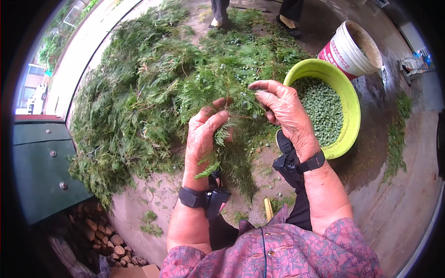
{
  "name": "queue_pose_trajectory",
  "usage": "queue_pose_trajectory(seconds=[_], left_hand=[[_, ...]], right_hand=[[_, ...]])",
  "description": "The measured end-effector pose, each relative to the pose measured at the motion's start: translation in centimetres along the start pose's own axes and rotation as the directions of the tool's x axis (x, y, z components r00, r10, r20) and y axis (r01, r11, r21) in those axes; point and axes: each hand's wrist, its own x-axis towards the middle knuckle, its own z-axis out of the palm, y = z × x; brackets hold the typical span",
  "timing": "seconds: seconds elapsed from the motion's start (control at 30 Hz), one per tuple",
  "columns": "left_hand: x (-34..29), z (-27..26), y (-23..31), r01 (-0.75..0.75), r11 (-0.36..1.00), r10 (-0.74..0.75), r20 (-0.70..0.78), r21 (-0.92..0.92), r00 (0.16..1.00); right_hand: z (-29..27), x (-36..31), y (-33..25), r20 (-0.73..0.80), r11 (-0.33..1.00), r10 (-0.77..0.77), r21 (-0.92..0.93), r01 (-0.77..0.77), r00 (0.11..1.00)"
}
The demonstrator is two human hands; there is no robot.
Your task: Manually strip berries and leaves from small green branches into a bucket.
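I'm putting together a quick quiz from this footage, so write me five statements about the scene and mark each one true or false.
1. The left hand holds a leafy sprig. True.
2. The right hand wears a glove. False: it is bare.
3. Green berry-like pieces fill part of a yellow-green tub. True.
4. The white bucket stands left of the tub. False: it is at upper right of it.
5. Cut firewood lies at lower left. True.

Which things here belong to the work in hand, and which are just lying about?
Work:
- left hand, holding a sprig
- right hand, close by
- leafy branches
- yellow-green tub
- green berries inside

Lying about, apparently:
- cut logs
- cardboard
- white bucket
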Motion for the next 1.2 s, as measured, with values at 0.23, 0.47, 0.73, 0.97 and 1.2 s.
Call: queue_pose_trajectory(seconds=[0.23, 0.47, 0.73, 0.97, 1.2], left_hand=[[-0.1, -0.1, -0.2, 0.019, 1.0, -0.02, 0.03, 0.024, 0.999], [-0.1, 0.1, -1.0, -0.027, 0.998, 0.029, -0.037, 0.056, 0.999], [0.2, -0.7, -2.0, -0.117, 0.928, 0.163, -0.103, 0.353, 0.981], [-0.3, -0.3, -1.6, -0.176, 0.943, 0.195, -0.04, 0.282, 0.98], [-0.1, 0.3, -0.6, -0.098, 0.975, 0.1, -0.003, 0.198, 0.995]], right_hand=[[0.0, 0.0, 0.5, 0.216, 0.99, 0.089, 0.089, -0.111, 0.972], [0.2, 0.3, 1.1, 0.211, 0.993, 0.086, 0.063, -0.101, 0.974], [0.8, -0.1, 0.7, 0.132, 0.985, 0.084, 0.137, -0.102, 0.988], [1.4, -0.4, 0.5, 0.087, 0.983, 0.132, 0.116, -0.142, 0.987], [1.3, -0.7, 0.4, 0.159, 0.997, 0.076, -0.006, -0.076, 0.984]])
